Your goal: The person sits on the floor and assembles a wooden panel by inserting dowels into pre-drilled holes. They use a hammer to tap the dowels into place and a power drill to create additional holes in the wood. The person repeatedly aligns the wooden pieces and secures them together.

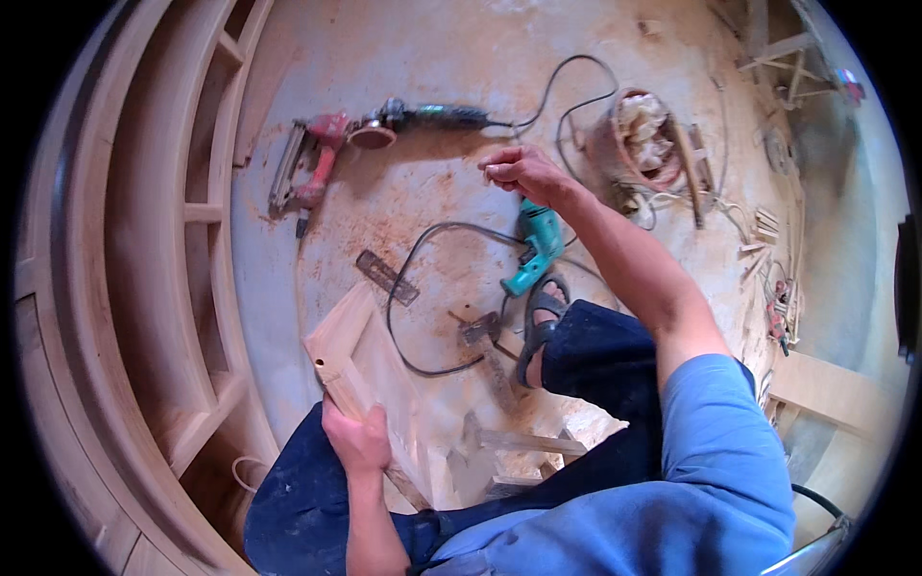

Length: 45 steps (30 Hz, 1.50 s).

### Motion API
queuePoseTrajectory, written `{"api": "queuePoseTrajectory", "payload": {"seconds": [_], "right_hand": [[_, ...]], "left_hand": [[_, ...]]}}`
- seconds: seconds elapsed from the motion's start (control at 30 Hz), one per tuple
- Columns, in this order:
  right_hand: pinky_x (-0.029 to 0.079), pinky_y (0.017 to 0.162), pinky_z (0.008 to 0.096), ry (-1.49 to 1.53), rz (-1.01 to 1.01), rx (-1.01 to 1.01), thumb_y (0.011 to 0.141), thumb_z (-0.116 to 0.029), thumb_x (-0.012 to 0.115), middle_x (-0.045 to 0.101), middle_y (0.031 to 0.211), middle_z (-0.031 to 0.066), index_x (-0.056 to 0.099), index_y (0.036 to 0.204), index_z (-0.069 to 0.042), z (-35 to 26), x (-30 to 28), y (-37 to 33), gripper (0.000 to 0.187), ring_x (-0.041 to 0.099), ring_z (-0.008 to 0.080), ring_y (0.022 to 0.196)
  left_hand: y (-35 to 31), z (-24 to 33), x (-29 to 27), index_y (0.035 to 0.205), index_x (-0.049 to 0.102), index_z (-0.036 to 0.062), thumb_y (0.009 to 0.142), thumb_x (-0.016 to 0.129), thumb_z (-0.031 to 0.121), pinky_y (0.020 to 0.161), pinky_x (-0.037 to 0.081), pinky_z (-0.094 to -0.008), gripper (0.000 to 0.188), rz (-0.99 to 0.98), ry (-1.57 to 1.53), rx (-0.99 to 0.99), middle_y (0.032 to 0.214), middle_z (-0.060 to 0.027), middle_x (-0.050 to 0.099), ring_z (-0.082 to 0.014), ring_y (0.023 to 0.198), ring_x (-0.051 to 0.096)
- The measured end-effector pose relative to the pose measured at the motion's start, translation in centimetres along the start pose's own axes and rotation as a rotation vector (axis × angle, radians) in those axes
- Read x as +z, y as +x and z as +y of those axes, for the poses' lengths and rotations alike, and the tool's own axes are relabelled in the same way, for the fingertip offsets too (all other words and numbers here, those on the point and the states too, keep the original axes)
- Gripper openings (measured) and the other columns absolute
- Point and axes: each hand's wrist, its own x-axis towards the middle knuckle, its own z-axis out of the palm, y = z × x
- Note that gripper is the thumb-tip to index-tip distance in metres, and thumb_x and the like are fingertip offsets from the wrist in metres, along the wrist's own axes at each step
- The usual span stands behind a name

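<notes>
My left hand (357, 437) is closed round the edge of a pale wooden panel with a framed border (351, 336), which stands tilted by my left knee. A small dark hole shows near the panel's upper corner. Out ahead, my right hand (526, 176) hangs over the floor with thumb and fingers pinched together. Whatever it may hold is too small to make out. Just below that hand, a teal power drill (540, 245) lies beside my sandalled foot, its black cord looping across the floor towards the panel.
A red nail gun (325, 158) and an angle grinder (442, 116) lie on the dusty floor ahead. A bucket of crumpled material (645, 144) stands right of them. Wooden shelving (158, 240) lines the left side. A dark flat bar (387, 276) lies beyond the panel.
</notes>
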Motion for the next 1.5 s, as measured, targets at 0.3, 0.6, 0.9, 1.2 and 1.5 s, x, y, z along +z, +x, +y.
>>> {"api": "queuePoseTrajectory", "payload": {"seconds": [0.3,0.6,0.9,1.2,1.5], "right_hand": [[0.050,0.063,0.0273,-0.702,0.214,-0.291,0.080,-0.011,0.074,0.072,0.077,0.0030,0.077,0.093,-0.001,-11.4,-7.6,-32.2,0.016,0.063,0.0071,0.070],[0.056,0.069,0.0322,-0.215,1.308,0.216,0.077,-0.017,0.077,0.075,0.080,0.0129,0.079,0.091,-0.005,23.5,-8.7,-52.5,0.018,0.073,0.0199,0.072],[0.056,0.085,0.0448,-0.759,1.176,0.451,0.083,-0.021,0.063,0.074,0.099,0.0181,0.078,0.095,-0.010,36.0,-16.2,-40.5,0.022,0.071,0.0350,0.094],[0.050,0.095,0.0484,-1.087,0.904,0.509,0.078,-0.019,0.058,0.072,0.106,0.0196,0.075,0.099,-0.009,38.3,-18.1,-38.8,0.029,0.066,0.0374,0.107],[0.049,0.093,0.0506,-0.923,1.088,0.293,0.077,-0.013,0.065,0.071,0.112,0.0104,0.076,0.106,-0.018,34.6,-16.0,-43.0,0.031,0.062,0.0348,0.110]], "left_hand": [[6.0,-13.5,-2.9,0.082,0.059,-0.0072,0.071,0.069,0.014,0.071,0.051,-0.0462,0.026,-0.060,0.599,0.396,0.080,-0.0186,0.063,-0.0321,0.071,0.060],[6.1,-8.0,-3.6,0.091,0.061,-0.0009,0.072,0.065,0.007,0.070,0.052,-0.0357,0.021,-0.106,0.066,0.063,0.088,-0.0069,0.061,-0.0205,0.078,0.059],[6.8,-8.3,-5.4,0.095,0.063,-0.0032,0.075,0.063,0.007,0.074,0.053,-0.0338,0.023,-0.117,0.234,0.065,0.091,-0.0064,0.062,-0.0207,0.080,0.061],[7.2,-10.1,-6.1,0.091,0.064,-0.0040,0.077,0.061,0.007,0.069,0.052,-0.0329,0.018,-0.055,0.017,-0.030,0.088,-0.0071,0.062,-0.0199,0.077,0.060],[5.0,-4.7,-2.3,0.080,0.065,-0.0041,0.076,0.063,0.009,0.067,0.052,-0.0355,0.014,-0.113,0.344,0.123,0.082,-0.0078,0.064,-0.0194,0.074,0.060]]}}
